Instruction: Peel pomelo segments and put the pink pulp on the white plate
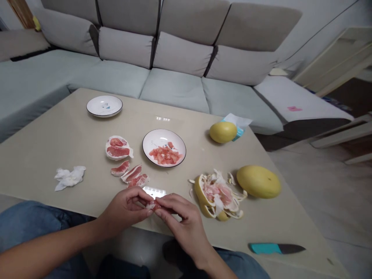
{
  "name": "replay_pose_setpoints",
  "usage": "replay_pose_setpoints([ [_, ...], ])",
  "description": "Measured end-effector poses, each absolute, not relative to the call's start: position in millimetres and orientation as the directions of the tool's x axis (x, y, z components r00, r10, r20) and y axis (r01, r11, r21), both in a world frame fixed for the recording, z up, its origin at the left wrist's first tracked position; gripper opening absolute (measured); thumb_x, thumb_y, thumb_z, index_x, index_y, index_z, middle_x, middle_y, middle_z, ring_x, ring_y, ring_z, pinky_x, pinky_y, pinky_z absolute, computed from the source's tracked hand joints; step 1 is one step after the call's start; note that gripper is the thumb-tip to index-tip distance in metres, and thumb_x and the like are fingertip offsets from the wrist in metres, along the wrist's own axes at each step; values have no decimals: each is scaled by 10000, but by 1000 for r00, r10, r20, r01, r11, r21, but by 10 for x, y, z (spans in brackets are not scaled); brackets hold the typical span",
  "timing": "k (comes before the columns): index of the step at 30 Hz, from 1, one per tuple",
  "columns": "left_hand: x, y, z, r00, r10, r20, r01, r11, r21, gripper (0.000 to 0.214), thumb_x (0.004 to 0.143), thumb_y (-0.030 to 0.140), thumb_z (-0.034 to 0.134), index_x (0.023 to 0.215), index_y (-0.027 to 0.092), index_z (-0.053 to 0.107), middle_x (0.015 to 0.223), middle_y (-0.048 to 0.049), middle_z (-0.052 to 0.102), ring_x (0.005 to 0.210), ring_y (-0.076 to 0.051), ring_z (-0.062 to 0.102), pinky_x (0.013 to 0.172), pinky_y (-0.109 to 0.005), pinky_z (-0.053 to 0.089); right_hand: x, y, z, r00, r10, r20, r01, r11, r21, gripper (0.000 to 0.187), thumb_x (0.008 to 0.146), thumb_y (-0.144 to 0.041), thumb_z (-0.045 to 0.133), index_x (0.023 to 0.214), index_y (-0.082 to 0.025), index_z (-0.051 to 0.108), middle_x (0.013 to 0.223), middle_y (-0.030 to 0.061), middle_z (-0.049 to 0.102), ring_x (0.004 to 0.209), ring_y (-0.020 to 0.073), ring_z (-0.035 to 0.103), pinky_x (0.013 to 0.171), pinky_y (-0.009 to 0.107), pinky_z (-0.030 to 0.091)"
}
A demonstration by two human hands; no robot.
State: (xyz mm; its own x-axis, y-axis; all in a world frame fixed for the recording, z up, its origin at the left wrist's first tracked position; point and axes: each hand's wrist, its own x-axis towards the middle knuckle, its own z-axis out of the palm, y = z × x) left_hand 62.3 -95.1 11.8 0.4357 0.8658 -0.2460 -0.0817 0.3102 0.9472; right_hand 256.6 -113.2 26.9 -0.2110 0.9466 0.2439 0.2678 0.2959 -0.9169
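Note:
Between my left hand and my right hand is a small piece of red pomelo flesh with whitish membrane on it. The fingertips of both hands pinch it above the table's near edge. Just beyond my left hand lie several loose pomelo segments. Behind them sits a partly divided chunk of peeled pomelo. Farther ahead, a white plate with a dark rim carries peeled red pulp. To the right of my right hand is a heap of peel and membrane.
A knife with a teal handle lies at the near right edge. Two whole yellow pomelos rest on the right, one by a tissue pack. Crumpled tissue lies left; another plate stands far left. A sofa borders the table.

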Motion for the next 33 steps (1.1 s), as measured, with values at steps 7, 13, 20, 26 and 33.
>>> replay_pose_setpoints([
  [7, 621, -951, 103, 449, 860, -241, -102, 318, 943, 205, 743, 240, 761, 906, 171, 656, 872, -28, 687, 845, -163, 623, 763, -279, 502, 2572, -1127, 299, -222, 962, 162, 251, 217, -943, 145, 826, -208, 691, 948, -236, 765, 869, 59, 730, 763, 173, 684, 667, 265, 567],
  [13, 628, -965, 138, 444, 864, -236, -94, 307, 947, 181, 758, 245, 747, 895, 179, 649, 862, -22, 663, 791, -155, 624, 691, -258, 497, 2526, -1151, 260, -175, 973, 151, 186, 184, -965, 179, 751, -204, 766, 927, -226, 742, 854, 42, 717, 690, 154, 673, 624, 250, 571],
  [20, 626, -927, 129, 471, 843, -259, -96, 341, 935, 197, 745, 246, 761, 899, 171, 664, 873, -34, 698, 856, -169, 624, 785, -288, 490, 2586, -1137, 317, -223, 966, 134, 255, 191, -948, 171, 823, -191, 667, 964, -223, 758, 885, 61, 741, 716, 157, 687, 635, 246, 577],
  [26, 625, -902, 126, 495, 799, -342, -84, 436, 896, 240, 714, 281, 786, 885, 154, 674, 848, -49, 717, 823, -183, 646, 760, -306, 494, 2638, -1108, 351, -245, 969, 12, 238, 72, -969, 151, 834, -264, 648, 906, -210, 769, 853, 69, 745, 697, 161, 694, 596, 233, 565],
  [33, 611, -884, 101, 503, 778, -376, -111, 490, 864, 261, 696, 271, 804, 890, 163, 665, 821, -34, 725, 801, -173, 656, 737, -292, 491, 2666, -1088, 326, -255, 954, -157, 78, -142, -987, 212, 798, -358, 699, 918, -188, 739, 766, 53, 731, 666, 163, 687, 603, 248, 561],
])
